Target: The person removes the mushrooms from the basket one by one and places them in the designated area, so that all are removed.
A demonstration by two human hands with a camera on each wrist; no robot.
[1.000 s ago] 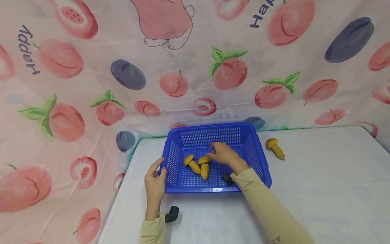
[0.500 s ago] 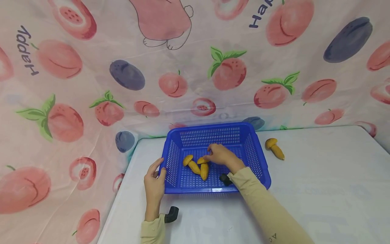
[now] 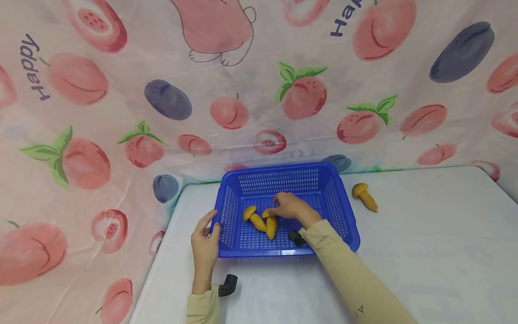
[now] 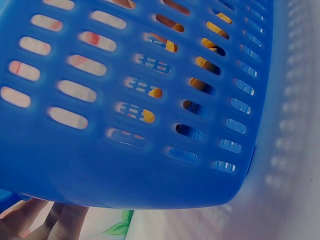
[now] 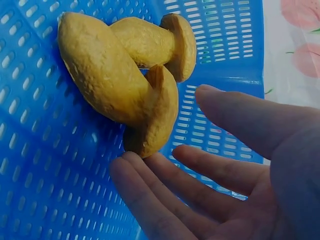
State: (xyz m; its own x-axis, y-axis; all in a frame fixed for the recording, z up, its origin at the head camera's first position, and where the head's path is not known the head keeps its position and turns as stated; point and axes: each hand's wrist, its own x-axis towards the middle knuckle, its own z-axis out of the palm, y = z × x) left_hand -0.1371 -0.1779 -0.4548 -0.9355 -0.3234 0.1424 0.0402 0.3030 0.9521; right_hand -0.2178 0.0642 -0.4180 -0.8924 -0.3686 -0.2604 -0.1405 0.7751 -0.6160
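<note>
Two yellow-brown toy-like mushrooms lie side by side in a blue plastic basket (image 3: pixel 283 253), a left mushroom (image 3: pixel 256 220) and a right mushroom (image 3: pixel 271 228). My right hand (image 3: pixel 292 208) reaches into the basket by the right mushroom's cap. In the right wrist view, its thumb stands apart from the fingers (image 5: pixel 150 200), and the fingertips are at the edge of the nearer mushroom's cap (image 5: pixel 155 115). My left hand (image 3: pixel 205 240) grips the basket's left rim. In the left wrist view its fingers (image 4: pixel 65 220) show partly below the basket wall, the rest being hidden.
A third mushroom (image 3: pixel 365 197) lies on the white table (image 3: pixel 425 234), right of the basket. Behind stands a fruit-print curtain (image 3: pixel 259 81). A black elbow-shaped piece (image 3: pixel 228 285) sits at the left cuff, and another black piece (image 3: pixel 296 238) at the right.
My right hand has moved slightly left and down toward the right mushroom's cap. The left hand, the basket and the mushrooms stay in place.
</note>
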